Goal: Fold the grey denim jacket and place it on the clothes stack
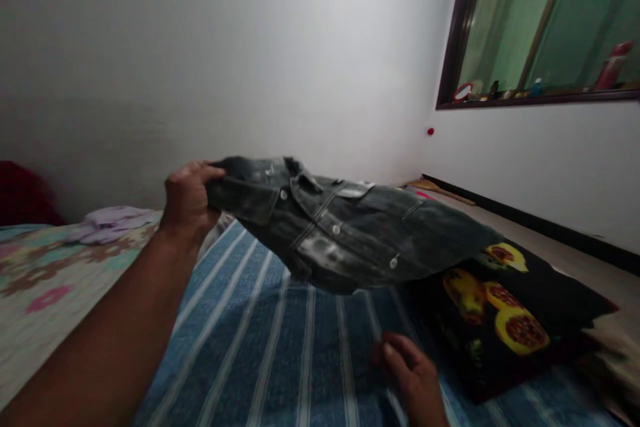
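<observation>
Bed: striped blue blanket [280, 347]; fruit-print pillow [505, 320] right of it
L hand [187, 197]: fingers clamp denim jacket [340, 233], aloft over blanket
R hand [413, 377]: on blanket, curl unclear
Risk: one-hand grip; jacket may sag, slip

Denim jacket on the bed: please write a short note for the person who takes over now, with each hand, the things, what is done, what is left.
Left hand: shut on the denim jacket at one edge, holding it in the air above the blue striped cloth.
Right hand: low, fingers resting on the striped cloth, not on the jacket.
Black fruit-print pillow: right of the jacket, partly under it.
Done: jacket lifted, buttoned front up.
Left: jacket not yet laid down.
</observation>
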`<state>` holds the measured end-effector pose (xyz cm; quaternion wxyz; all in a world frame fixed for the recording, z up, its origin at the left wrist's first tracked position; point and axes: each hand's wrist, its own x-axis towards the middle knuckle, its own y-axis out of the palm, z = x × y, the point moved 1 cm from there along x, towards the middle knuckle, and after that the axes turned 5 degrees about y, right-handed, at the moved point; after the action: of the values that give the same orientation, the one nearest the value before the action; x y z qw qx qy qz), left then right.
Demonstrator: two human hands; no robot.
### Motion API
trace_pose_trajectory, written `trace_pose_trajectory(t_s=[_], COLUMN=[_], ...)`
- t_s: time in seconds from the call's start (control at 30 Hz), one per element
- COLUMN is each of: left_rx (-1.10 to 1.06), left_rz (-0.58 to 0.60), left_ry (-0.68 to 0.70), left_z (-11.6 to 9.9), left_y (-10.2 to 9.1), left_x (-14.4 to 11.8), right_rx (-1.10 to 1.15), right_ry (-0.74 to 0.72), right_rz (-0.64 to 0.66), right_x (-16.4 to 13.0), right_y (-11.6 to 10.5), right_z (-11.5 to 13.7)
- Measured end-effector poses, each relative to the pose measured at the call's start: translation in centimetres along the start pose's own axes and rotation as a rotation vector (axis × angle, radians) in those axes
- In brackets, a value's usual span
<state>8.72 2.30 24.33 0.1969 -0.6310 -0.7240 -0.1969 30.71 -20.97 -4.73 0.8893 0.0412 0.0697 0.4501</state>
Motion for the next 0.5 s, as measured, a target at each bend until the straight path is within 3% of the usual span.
trace_pose_trajectory(t_s=[0.07, 0.17, 0.23, 0.33, 0.4, 0.47, 0.5], left_rx=[-0.002, 0.182, 0.261, 0.289, 0.316, 0.382, 0.434], left_rz=[0.027, 0.263, 0.408, 0.566, 0.651, 0.689, 0.683], left_ry=[-0.087, -0.372, -0.538, -0.647, -0.640, -0.568, -0.507], left_z=[4.1, 8.7, 10.5, 11.6, 11.9, 12.3, 12.5], left_y=[-4.4, -9.5, -11.9, -14.2, -14.9, -15.0, -15.0], left_x=[-2.0, -5.3, -7.0, -8.1, -8.1, -7.9, -7.8], right_rx=[-0.095, -0.362, -0.546, -0.741, -0.857, -1.020, -1.108], right_ry=[-0.018, -0.189, -0.367, -0.665, -0.793, -0.764, -0.660], right_rz=[-0.031, -0.149, -0.131, -0.085, -0.219, -0.259, -0.174], right_x=[0.9, 1.2, 0.6, -0.1, 0.9, 3.1, 4.3], right_y=[-1.3, -2.6, -2.8, -2.6, -2.4, -1.9, -1.4], right_z=[1.5, 3.9, 5.8, 9.2, 11.5, 13.0, 13.4])
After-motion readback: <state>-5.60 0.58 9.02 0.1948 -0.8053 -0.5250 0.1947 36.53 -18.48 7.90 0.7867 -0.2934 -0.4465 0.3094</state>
